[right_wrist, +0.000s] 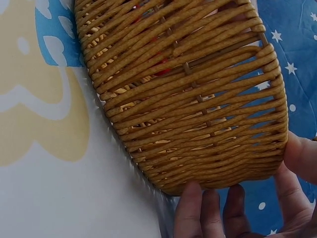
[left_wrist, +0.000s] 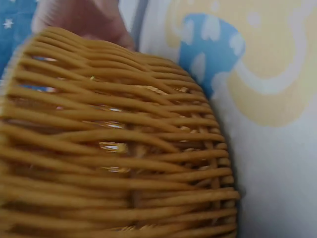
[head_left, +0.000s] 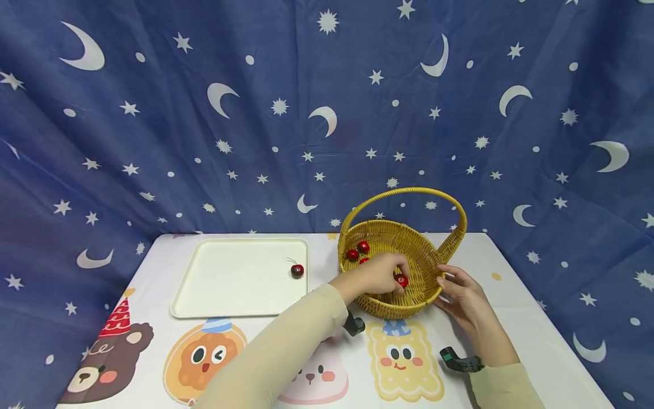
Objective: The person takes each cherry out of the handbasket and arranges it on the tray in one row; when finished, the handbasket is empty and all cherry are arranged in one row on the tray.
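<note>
A wicker basket (head_left: 380, 309) with a tall arched handle stands on the table. My left hand (head_left: 380, 274) reaches over the near rim into it, fingers curled at a red cherry (head_left: 402, 280) that it pinches low in the basket. Another cherry (head_left: 363, 246) lies toward the back left of the basket floor, with two more close by, one partly hidden by the hand. My right hand (head_left: 464, 295) grips the basket's right rim; in the right wrist view its fingers (right_wrist: 188, 210) spread along the woven wall. Basket weave (left_wrist: 124, 148) fills most of the left wrist view.
Left of the basket lies a white tray (head_left: 240, 278) with one dark red cherry (head_left: 297, 271), stem up, near its right edge. Cartoon figures are printed on the white tablecloth (head_left: 541, 352). A blue curtain (head_left: 286, 113) with moons and stars hangs behind the table.
</note>
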`<action>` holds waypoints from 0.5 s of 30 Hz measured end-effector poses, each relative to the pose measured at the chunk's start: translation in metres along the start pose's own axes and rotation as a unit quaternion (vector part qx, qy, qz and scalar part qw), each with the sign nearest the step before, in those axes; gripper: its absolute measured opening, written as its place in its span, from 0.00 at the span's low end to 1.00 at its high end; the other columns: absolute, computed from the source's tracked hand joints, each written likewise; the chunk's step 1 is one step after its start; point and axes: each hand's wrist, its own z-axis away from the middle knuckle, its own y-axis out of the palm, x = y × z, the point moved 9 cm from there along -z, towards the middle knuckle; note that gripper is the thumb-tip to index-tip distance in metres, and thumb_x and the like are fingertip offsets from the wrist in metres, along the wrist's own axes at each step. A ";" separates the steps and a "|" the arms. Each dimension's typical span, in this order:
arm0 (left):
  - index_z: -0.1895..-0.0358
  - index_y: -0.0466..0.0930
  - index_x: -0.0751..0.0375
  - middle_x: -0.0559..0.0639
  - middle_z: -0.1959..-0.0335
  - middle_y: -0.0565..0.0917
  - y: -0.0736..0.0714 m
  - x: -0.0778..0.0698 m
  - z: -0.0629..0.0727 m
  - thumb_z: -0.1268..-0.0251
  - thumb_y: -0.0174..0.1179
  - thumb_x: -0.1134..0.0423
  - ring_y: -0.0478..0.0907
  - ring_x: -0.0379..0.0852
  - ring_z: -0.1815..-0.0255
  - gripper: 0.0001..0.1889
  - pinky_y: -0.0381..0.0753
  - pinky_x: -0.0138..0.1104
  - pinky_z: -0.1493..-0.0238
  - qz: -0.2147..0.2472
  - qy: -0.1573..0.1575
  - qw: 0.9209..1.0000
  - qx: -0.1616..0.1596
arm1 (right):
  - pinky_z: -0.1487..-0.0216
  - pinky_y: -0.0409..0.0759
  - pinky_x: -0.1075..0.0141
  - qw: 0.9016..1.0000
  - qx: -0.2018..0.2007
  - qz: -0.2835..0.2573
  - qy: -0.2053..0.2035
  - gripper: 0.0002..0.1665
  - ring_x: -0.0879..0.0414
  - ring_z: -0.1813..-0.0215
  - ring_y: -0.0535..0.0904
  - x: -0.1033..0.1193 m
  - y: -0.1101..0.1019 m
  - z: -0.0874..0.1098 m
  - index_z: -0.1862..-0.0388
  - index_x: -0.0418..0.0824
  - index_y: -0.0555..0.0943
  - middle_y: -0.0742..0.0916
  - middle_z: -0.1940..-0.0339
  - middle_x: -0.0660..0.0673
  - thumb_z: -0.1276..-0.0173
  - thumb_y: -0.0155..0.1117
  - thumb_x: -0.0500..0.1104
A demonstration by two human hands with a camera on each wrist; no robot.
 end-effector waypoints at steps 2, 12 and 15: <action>0.55 0.84 0.50 0.41 0.53 0.86 -0.009 -0.003 0.008 0.41 0.80 0.66 0.78 0.36 0.57 0.15 0.78 0.28 0.50 0.019 0.005 1.000 -0.012 | 0.45 0.86 0.63 1.000 0.000 -0.002 0.005 0.21 0.59 0.40 0.81 -0.001 0.001 0.000 0.31 0.55 0.79 0.78 0.39 0.53 0.18 0.64 0.42; 0.47 0.94 0.48 0.44 0.48 0.86 -0.063 0.011 0.061 0.37 0.79 0.62 0.80 0.39 0.50 0.16 0.82 0.32 0.47 0.100 0.007 0.993 -0.066 | 0.46 0.86 0.63 1.000 -0.009 0.001 -0.001 0.21 0.61 0.43 0.81 0.001 0.000 0.000 0.30 0.54 0.79 0.78 0.43 0.55 0.19 0.65 0.43; 0.43 0.92 0.51 0.46 0.46 0.85 -0.077 0.019 0.083 0.33 0.76 0.63 0.82 0.42 0.47 0.16 0.82 0.34 0.44 0.104 0.005 0.992 -0.066 | 0.46 0.86 0.63 1.000 -0.009 0.002 0.001 0.22 0.61 0.43 0.81 -0.001 0.000 0.000 0.30 0.54 0.79 0.78 0.42 0.55 0.19 0.65 0.43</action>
